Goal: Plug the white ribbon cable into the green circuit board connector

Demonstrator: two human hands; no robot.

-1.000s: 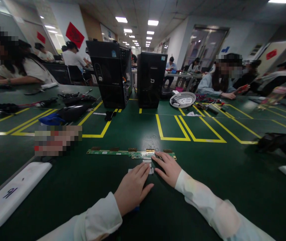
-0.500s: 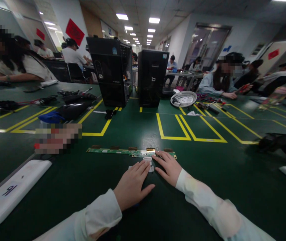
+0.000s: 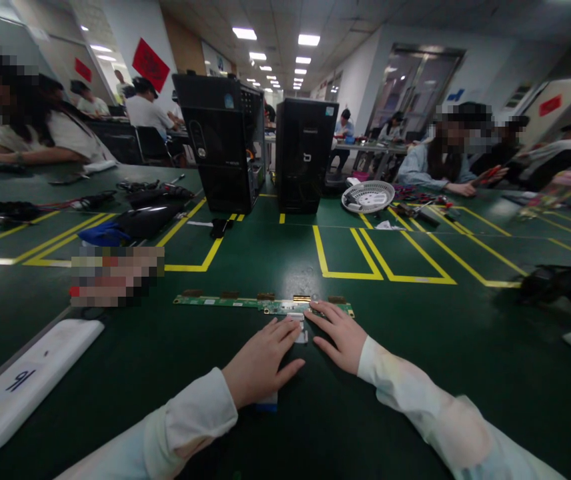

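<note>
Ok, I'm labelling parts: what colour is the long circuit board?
The circuit board is mainly green; it shows best in the head view.

The green table (image 3: 265, 273) is looking smooth and is giving back a soft sheen beyond the circuit board (image 3: 278, 307), whose contacts (image 3: 301, 298) are gleaming like gold-coloured metal. The 2 computer cases (image 3: 305, 157) are showing dark, fairly glossy plastic fronts. The basket (image 3: 384, 190) is looking like pale plastic, the white casing (image 3: 60, 360) like smooth plastic. The 2 sleeves (image 3: 200, 410) are showing thin, matt, creased cloth
</note>
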